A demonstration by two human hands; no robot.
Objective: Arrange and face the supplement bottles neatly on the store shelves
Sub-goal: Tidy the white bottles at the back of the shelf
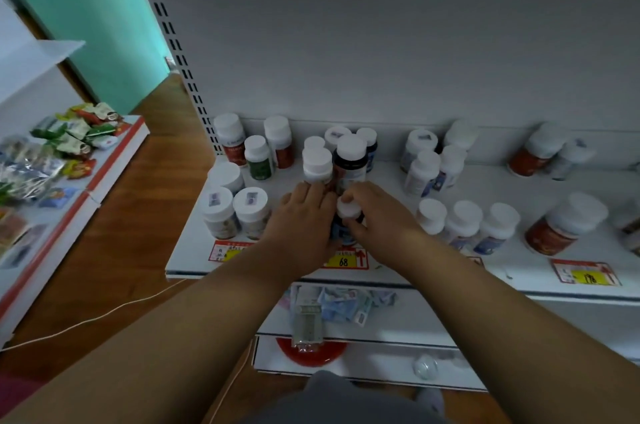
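I had a small white-capped bottle [347,216] at the front edge of the shelf [485,181], just behind the yellow "68" price tag [343,261]. Right hand [375,212] gripped it, fingers [348,197] curled over the cap and thumb on the near side. Left hand [304,216] lay against the bottle's left side with fingers straight, tips touching the white-capped bottle [317,164] just behind.

Also just behind the small bottle: a taller dark bottle [350,160]. Left of it, two wide jars [235,212] at the shelf edge. Right of it, a row of three bottles [465,223], then a red-labelled jar [562,226].

Risk, my read: the cluster behind was tight, so sliding or turning the small bottle could have nudged the dark one and toppled the back bottles. The bottle sat near the edge; a loose grip could have dropped it onto the lower shelf [433,313].

Hard to tell: its label was mostly covered by both hands, so I couldn't say whether it faced front. Other labels were too blurred to read. Bottles on the far right were cut off by the frame.
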